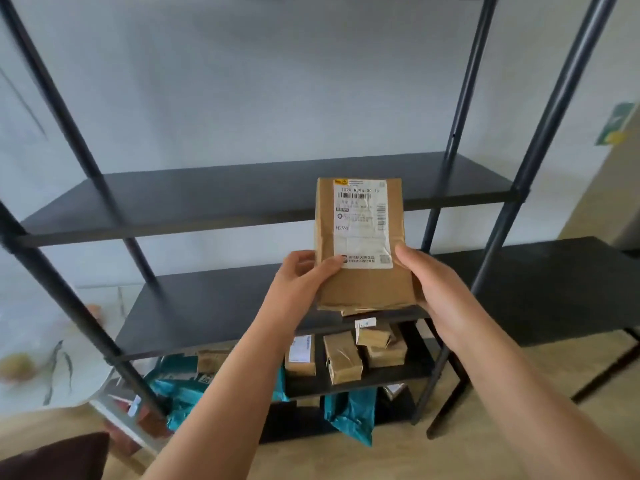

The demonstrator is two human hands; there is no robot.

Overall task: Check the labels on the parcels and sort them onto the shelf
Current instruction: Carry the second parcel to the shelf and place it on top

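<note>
I hold a flat brown cardboard parcel [363,285] upright in front of the black metal shelf [242,199]. Its white shipping label [362,226] faces me, with barcodes and the code N294 on it. My left hand [304,275] grips the parcel's lower left edge, thumb on the label's corner. My right hand [422,282] grips the lower right edge. The two upper boards of the shelf behind the parcel are bare. Several small brown boxes [343,362] lie on a lower board, with teal mailer bags [353,414] below them.
A low black table [554,289] stands to the right of the shelf. More teal bags and cartons [180,386] are piled at the lower left of the shelf. A light wooden floor [415,459] runs underneath. A green sign [614,124] hangs on the right wall.
</note>
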